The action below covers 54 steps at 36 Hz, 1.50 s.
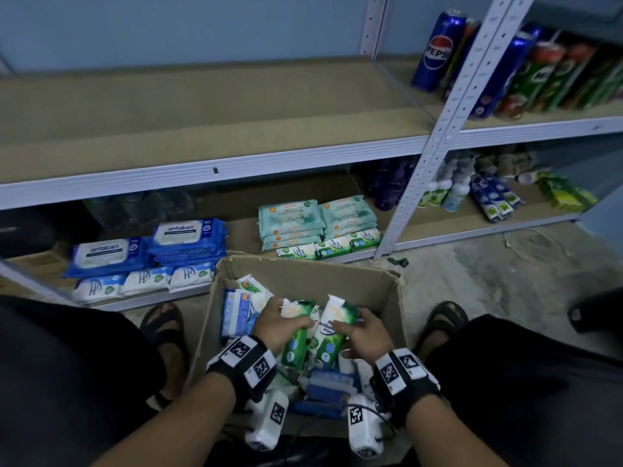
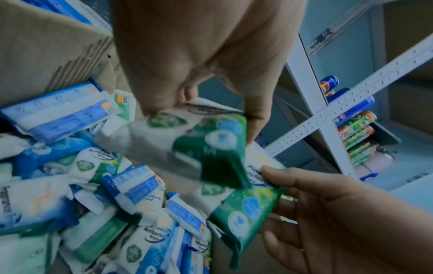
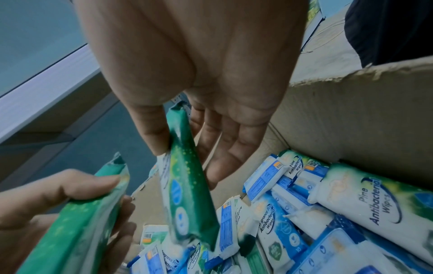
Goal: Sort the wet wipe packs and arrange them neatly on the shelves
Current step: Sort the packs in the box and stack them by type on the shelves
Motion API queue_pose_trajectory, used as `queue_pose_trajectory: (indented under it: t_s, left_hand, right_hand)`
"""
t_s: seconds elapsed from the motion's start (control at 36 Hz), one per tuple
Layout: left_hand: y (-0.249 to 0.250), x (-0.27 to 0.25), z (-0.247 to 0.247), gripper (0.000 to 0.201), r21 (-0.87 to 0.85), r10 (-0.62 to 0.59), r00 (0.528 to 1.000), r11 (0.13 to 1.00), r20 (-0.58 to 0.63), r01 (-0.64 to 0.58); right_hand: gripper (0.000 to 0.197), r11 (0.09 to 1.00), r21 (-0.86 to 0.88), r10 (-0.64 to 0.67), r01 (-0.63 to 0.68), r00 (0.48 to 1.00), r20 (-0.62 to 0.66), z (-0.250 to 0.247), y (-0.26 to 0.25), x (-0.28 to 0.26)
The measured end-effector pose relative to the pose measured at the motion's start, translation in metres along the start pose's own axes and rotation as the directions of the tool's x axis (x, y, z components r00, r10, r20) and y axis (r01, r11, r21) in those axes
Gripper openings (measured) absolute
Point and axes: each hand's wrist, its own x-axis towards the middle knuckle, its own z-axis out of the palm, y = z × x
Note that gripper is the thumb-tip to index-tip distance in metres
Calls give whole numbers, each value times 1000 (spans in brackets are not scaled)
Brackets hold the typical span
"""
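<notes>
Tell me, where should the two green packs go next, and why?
Probably lift both out of the box and set them by the green row on the bottom shelf. The left hand and right hand each hold a green pine pack, matching that row.

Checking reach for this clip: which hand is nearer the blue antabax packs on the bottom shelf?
Left. The left hand is over the box, on the side below the antabax packs; the right hand is farther right. Each holds a green pack.
</notes>
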Motion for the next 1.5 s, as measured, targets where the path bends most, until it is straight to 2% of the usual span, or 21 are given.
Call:
queue_pose_trajectory:
  t_s: [0.11,0.19,0.22,0.31,0.33,0.39,0.44,0.56,0.69,0.81,0.89,0.94,1.0,1.11,1.22,1.28,1.36,1.5]
  left_hand:
    - [6,-2,-5,71,24,31,999,999,24,-32]
    - [9,-4,-7,44,-23,30,996,999,83,-28]
    - [8,-4,-7,44,-36,16,995,999,97,-13]
    - [7,-4,-4,67,-14,-29,993,999,117,31]
    - [9,-5,-3,65,25,-29,993,999,114,27]
    - [10,-6,0,39,80,1,994,997,108,-10]
    - [13,-6,1,26,86,41,992,995,119,-52]
    - [24,-1,-4,36,121,56,990,990,129,-72]
    - [39,13,-11,29,164,130,985,975,110,-147]
    - [62,27,-15,49,230,230,969,942,90,-245]
    - [84,47,-16,52,270,288,955,916,75,-298]
    - [101,64,-14,62,367,311,948,875,75,-316]
    - [118,83,-12,70,500,342,936,797,90,-339]
    - [147,122,-1,67,659,421,893,627,161,-414]
    - [165,162,10,65,766,435,874,480,215,-427]
    - [171,179,16,59,812,402,882,413,245,-413]
    - [173,207,31,56,850,330,900,347,284,-395]
    - [174,236,44,67,847,342,862,251,375,-468]
  right_hand:
    - [27,999,50,13,-8,995,-101,-5,4,4]
    - [29,999,48,23,-14,983,-183,-9,10,12]
    - [31,999,36,17,-9,978,-209,-11,16,18]
    - [40,999,41,1,11,962,-272,-18,32,38]
    - [42,999,48,-9,23,958,-286,-18,27,33]
    - [37,998,61,-12,32,955,-297,-19,19,29]
    - [32,998,48,-22,39,950,-311,-20,11,24]
    - [30,999,-11,-39,38,935,-352,-30,3,29]
    - [26,998,-8,-57,59,926,-373,-50,-14,44]
    - [30,995,-34,-96,90,920,-380,-69,-32,65]
    - [38,994,-4,-106,113,922,-373,-83,-55,82]
    - [37,990,-15,-136,141,914,-383,-92,-72,95]
    - [33,985,-50,-169,162,902,-398,-101,-87,112]
    - [33,973,-181,-199,140,906,-373,-108,-112,146]
    - [40,931,-358,-215,70,899,-383,-108,-127,185]
    - [43,880,-473,-241,35,893,-381,-106,-131,204]
    - [46,757,-653,-309,14,889,-339,-100,-135,232]
    - [63,685,-725,-388,70,878,-282,-88,-140,270]
